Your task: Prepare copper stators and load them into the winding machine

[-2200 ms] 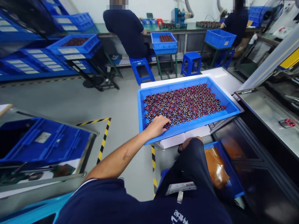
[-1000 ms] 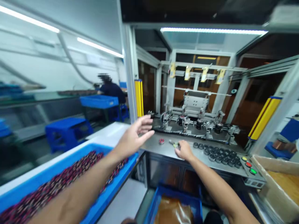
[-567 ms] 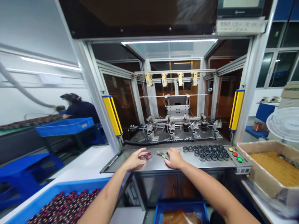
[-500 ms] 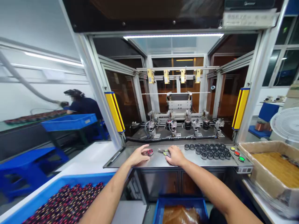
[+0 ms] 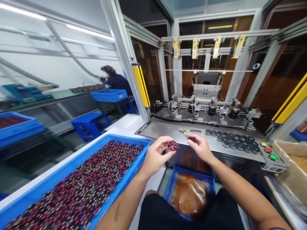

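My left hand (image 5: pixel 157 155) holds a small wound motor stator (image 5: pixel 172 146) with red coils on a black core, gripped between thumb and fingers above the front edge of the metal bench. Close by on the right is my right hand (image 5: pixel 200 147), its fingers loosely bent and apart, with nothing visible in it. Cutting pliers (image 5: pixel 190 130) with green handles lie on the bench just beyond that hand. Many similar red-wound stators (image 5: pixel 96 174) fill a blue tray (image 5: pixel 134 166) at my left. Several dark unwound stators (image 5: pixel 236 140) stand in rows on the bench's right side.
A winding machine (image 5: pixel 211 110) stands behind the bench. Yellow, red and green buttons (image 5: pixel 268 150) are at its right end. Below sits a blue bin (image 5: pixel 170 183) with a brown plastic bag. A cardboard box (image 5: pixel 287 159) is at right. A co-worker (image 5: pixel 118 83) sits far left.
My left hand has lifted the stator off the bench toward me. My right hand has let go of the pliers and come near the stator. The view has turned left and down.
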`<act>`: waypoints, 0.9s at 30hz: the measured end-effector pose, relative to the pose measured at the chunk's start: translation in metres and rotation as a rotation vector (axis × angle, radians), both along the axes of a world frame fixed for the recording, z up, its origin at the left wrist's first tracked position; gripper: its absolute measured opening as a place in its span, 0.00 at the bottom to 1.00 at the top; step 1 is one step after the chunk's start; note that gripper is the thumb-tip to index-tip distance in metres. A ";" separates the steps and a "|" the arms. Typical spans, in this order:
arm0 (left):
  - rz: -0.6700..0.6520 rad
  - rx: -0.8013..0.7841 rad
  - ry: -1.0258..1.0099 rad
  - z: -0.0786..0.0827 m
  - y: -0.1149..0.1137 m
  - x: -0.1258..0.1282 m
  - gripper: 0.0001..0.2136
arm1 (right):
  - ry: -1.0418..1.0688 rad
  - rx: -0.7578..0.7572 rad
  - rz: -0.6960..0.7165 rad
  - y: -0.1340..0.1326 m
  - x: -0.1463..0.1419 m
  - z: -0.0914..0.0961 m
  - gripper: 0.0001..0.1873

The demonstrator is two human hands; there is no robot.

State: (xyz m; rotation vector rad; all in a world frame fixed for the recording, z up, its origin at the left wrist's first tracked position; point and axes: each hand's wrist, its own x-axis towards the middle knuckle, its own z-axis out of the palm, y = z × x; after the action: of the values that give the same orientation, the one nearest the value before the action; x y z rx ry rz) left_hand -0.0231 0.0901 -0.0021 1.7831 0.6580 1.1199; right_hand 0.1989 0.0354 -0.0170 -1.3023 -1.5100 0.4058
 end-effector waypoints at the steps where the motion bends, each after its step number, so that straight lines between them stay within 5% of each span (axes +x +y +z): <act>1: 0.026 0.121 -0.033 0.003 -0.021 -0.006 0.15 | 0.062 -0.008 0.055 -0.020 -0.010 0.003 0.17; 4: 0.058 0.427 -0.066 0.011 -0.064 -0.013 0.18 | 0.205 -0.050 0.174 -0.074 -0.037 0.015 0.18; 8: 0.024 0.554 -0.058 0.013 -0.085 -0.006 0.26 | 0.468 -0.158 0.268 -0.107 -0.058 0.035 0.19; 12: -0.066 0.393 -0.141 0.015 -0.094 0.001 0.24 | 0.704 -0.200 0.390 -0.118 -0.045 0.044 0.19; 16: -0.177 0.176 -0.255 0.020 -0.101 0.002 0.19 | 0.874 -0.285 0.627 -0.134 -0.023 0.026 0.22; 21: -0.093 0.321 -0.258 0.020 -0.104 0.006 0.19 | 0.932 -0.346 0.560 -0.144 -0.050 -0.005 0.16; 27: -0.007 0.467 -0.146 0.017 -0.107 0.010 0.19 | 1.118 -0.437 0.462 -0.138 -0.087 -0.001 0.19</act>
State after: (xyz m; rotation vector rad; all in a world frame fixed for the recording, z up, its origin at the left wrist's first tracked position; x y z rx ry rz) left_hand -0.0127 -0.0168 0.0151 2.0589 0.3164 1.4706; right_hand 0.1118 -0.1022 -0.0184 -0.7377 -0.7276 1.5317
